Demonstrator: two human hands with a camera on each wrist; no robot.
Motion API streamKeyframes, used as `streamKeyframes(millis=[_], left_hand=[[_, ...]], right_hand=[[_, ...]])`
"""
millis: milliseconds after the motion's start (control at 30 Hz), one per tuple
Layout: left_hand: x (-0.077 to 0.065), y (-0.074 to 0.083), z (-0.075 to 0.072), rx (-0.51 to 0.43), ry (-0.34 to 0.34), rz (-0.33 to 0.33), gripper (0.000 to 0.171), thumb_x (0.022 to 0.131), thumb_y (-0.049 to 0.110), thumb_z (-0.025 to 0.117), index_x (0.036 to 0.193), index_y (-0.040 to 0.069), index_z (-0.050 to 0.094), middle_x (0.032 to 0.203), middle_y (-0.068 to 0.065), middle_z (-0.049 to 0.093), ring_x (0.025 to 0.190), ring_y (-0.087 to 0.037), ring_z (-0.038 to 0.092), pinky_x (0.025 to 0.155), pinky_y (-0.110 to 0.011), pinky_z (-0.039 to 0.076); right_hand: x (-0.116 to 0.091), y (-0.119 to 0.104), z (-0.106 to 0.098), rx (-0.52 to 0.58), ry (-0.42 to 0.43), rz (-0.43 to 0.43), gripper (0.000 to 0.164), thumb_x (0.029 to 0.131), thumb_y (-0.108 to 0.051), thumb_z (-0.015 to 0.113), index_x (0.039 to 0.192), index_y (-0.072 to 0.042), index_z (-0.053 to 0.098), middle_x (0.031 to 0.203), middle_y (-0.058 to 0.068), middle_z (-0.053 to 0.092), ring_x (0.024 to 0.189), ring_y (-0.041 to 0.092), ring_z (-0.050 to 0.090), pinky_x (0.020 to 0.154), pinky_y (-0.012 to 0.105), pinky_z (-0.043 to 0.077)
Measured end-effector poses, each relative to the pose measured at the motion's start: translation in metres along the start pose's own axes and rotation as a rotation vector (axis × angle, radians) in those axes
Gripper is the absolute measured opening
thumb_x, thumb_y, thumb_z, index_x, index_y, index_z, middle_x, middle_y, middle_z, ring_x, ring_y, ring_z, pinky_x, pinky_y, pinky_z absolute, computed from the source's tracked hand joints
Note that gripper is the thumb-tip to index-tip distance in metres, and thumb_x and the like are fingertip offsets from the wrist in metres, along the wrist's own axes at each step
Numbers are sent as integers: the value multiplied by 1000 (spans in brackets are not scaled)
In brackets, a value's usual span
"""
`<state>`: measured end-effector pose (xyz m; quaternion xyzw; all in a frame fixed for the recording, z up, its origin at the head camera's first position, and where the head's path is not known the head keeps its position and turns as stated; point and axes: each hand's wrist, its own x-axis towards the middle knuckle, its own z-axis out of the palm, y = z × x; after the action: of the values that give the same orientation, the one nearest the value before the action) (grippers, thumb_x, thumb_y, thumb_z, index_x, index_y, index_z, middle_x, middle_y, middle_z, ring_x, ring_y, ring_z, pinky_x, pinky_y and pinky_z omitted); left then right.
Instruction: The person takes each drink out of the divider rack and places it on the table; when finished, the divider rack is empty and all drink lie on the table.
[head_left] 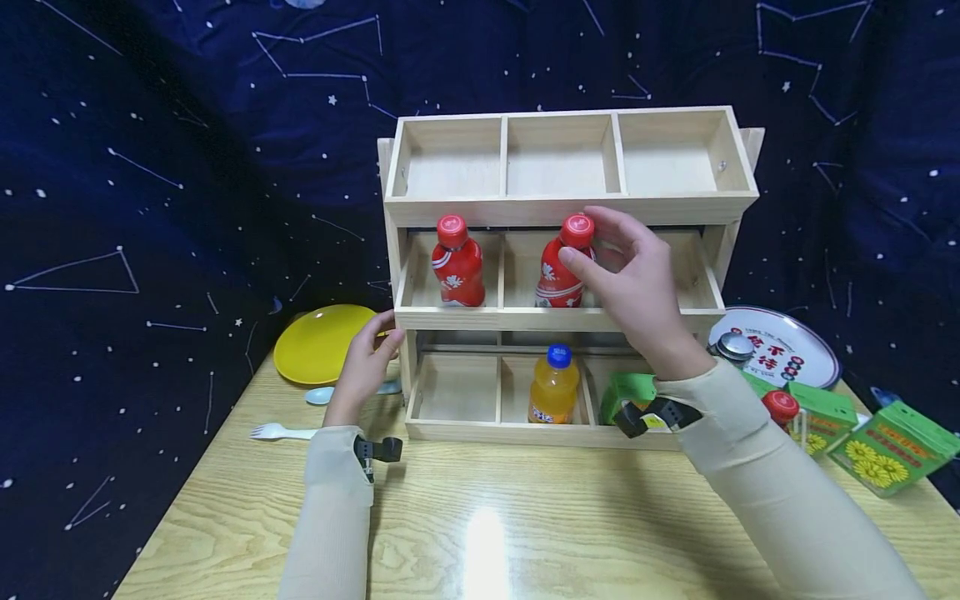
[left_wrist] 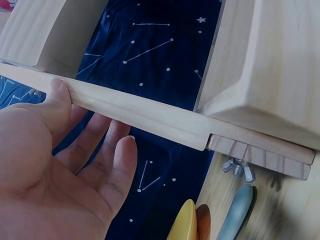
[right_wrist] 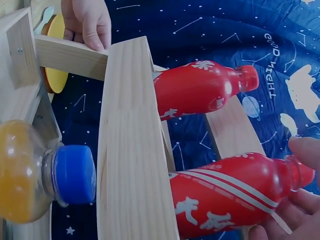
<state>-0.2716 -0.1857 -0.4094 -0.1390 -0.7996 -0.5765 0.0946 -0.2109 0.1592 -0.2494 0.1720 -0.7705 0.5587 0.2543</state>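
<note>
My right hand (head_left: 637, 275) holds a red plastic bottle (head_left: 558, 279) by its neck and cap, thumb at the near side. That bottle (right_wrist: 225, 200) stands in the middle compartment of the wooden rack's (head_left: 570, 208) middle tier. In the same tier's left compartment is a second red bottle (head_left: 459, 271), upright. My left hand (head_left: 367, 358) grips the rack's left side post (left_wrist: 135, 110), thumb on one face and fingers behind it. Below, an orange drink bottle (head_left: 553, 392) with a blue cap sits in the bottom tier's middle compartment. A green box (head_left: 628, 392) lies right of it, partly hidden by my right arm.
To the left are a yellow plate (head_left: 318, 342), a white fork (head_left: 281, 432) and a blue spoon (head_left: 320, 395). On the right stand a printed white plate (head_left: 813, 342), a silver-lidded jar (head_left: 735, 346), green boxes (head_left: 892, 450) and another red-capped bottle (head_left: 782, 407). A dark starry cloth hangs behind.
</note>
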Motion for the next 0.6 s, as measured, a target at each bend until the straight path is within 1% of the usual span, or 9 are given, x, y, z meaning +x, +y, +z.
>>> streamKeyframes(millis=[133, 267, 400, 500, 600], left_hand=[[1, -1, 1, -1, -2, 3, 44, 103, 25, 52, 143, 8, 48, 133, -16, 54, 117, -32, 56, 93, -48, 50], [0, 3, 0, -21, -13, -6, 43, 104, 20, 50, 144, 4, 46, 134, -20, 52, 118, -36, 55, 94, -51, 48], [-6, 23, -1, -19, -20, -8, 42, 105, 13, 49, 143, -2, 45, 134, -25, 51, 118, -38, 55, 94, -51, 49], [-11, 36, -1, -4, -22, -9, 41, 105, 10, 49, 143, -4, 45, 133, -26, 51, 117, -38, 55, 93, -49, 49], [-12, 39, -2, -1, -23, -12, 40, 105, 10, 49, 142, -4, 45, 133, -27, 51, 117, -39, 55, 93, -49, 49]], right_hand=[[5, 4, 7, 4, -4, -7, 48, 90, -14, 74, 134, -4, 58, 127, 9, 62, 116, 23, 60, 99, 31, 47], [5, 7, 11, 6, 29, -19, 41, 90, -11, 74, 128, -2, 62, 122, 9, 65, 111, 21, 62, 97, 30, 49], [5, 7, 14, 23, 60, -42, 40, 88, -8, 75, 126, -2, 64, 119, 8, 67, 107, 19, 63, 95, 31, 50], [4, 5, 14, 39, 78, -67, 39, 87, -7, 75, 125, -2, 65, 118, 8, 68, 107, 19, 64, 95, 32, 51], [3, -1, 12, 58, 86, -102, 38, 87, -4, 75, 125, -2, 66, 119, 8, 68, 108, 19, 65, 96, 34, 51]])
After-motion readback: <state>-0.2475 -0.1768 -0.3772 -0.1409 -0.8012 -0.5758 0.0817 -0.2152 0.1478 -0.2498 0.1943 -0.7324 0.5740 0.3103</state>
